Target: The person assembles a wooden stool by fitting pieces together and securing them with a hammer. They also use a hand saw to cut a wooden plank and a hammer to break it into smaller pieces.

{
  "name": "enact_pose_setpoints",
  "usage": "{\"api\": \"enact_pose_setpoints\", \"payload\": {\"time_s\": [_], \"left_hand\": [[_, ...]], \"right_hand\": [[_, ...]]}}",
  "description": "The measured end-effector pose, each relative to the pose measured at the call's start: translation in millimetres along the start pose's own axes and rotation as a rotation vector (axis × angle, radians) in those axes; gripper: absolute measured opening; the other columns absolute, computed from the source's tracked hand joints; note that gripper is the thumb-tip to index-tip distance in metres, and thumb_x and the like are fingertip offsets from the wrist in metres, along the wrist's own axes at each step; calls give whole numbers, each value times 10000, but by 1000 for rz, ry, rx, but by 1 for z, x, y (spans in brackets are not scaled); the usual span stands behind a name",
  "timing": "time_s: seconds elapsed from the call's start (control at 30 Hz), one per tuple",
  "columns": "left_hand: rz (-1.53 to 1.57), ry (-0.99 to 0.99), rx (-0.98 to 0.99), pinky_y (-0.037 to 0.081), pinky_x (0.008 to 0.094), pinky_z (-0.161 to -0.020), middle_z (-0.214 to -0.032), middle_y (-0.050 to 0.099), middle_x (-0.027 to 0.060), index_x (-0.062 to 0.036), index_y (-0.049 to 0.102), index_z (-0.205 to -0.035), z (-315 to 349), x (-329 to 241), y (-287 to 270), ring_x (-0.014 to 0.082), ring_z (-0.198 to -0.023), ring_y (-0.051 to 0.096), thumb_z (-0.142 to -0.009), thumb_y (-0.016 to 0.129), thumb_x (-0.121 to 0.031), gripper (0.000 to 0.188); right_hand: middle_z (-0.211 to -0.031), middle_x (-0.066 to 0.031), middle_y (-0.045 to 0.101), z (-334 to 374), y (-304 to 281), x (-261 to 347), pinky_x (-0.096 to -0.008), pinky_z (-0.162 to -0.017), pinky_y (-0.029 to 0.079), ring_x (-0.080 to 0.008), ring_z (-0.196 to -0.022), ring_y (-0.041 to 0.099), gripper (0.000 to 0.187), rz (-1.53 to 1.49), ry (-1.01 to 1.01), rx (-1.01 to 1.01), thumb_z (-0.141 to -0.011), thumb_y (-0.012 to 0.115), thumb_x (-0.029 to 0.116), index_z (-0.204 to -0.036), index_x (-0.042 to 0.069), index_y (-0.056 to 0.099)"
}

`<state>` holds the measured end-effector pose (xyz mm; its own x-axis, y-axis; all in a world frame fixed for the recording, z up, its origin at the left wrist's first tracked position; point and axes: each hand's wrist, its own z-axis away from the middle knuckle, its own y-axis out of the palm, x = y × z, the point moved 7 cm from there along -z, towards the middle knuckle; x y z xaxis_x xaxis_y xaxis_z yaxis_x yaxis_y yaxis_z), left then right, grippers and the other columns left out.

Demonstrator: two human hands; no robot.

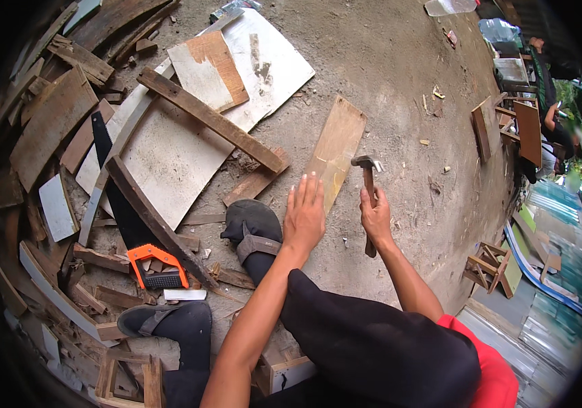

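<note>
My left hand (306, 216) lies with its fingers stretched out on the near end of a flat wooden board (338, 136), which rests on the ground. Its palm hides part of that end. Just right of the board, my right hand (376, 219) is closed round the handle of a claw hammer (368, 178). The metal head points up and away from me, beside the board's right edge and apart from the ground as far as I can tell. My left forearm crosses in front of my bent knee.
At the left lie a handsaw with an orange handle (158, 266), a long wooden strip (212, 119), a white panel (161, 153) and piled wood scraps (53, 129). A small wooden frame (488, 266) and corrugated sheets (556, 224) are at right. Another person (553, 119) sits at the far right.
</note>
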<state>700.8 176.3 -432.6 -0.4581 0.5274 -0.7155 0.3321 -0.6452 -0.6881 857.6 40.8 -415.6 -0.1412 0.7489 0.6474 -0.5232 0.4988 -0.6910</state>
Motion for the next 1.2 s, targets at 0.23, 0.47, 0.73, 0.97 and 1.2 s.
{"api": "enact_pose_setpoints", "payload": {"time_s": [0.23,0.47,0.73,0.97,1.2], "left_hand": [[-371,-54,259,149,518,-1206,-1628,197,22,-134,251,-1550,10,-4,26,172,-1488,204,-873,629,-481,850],[-549,-52,352,70,580,-1198,-1649,111,15,-138,198,-1568,10,-2,38,170,-1504,131,-914,557,-511,833],[-496,-90,394,54,590,-1198,-1649,111,0,-145,194,-1569,9,-5,37,167,-1507,120,-921,537,-538,831],[-439,-110,338,86,578,-1200,-1628,198,7,-137,259,-1551,9,-2,37,163,-1491,186,-881,599,-525,845],[-448,-93,288,82,583,-1198,-1625,208,11,-129,271,-1545,6,-4,37,164,-1490,189,-883,584,-537,838]], "right_hand": [[-693,27,515,45,28,46,-240,-506,351,-53,-554,439,339,-316,-33,40,-1026,519,366,-1075,32,545],[-799,-307,629,25,49,33,-493,-631,478,-507,-792,636,325,60,-90,92,-1032,465,314,-1120,6,520],[-822,-328,625,13,45,43,-494,-640,474,-508,-817,636,340,83,-51,113,-1025,481,324,-1079,-8,530],[-790,-263,633,-6,46,63,-441,-599,474,-405,-720,675,316,91,-153,172,-1028,494,295,-1160,10,533],[-809,-291,647,-15,61,63,-476,-615,499,-468,-800,670,313,215,-164,191,-1008,527,249,-1227,25,526]]}}
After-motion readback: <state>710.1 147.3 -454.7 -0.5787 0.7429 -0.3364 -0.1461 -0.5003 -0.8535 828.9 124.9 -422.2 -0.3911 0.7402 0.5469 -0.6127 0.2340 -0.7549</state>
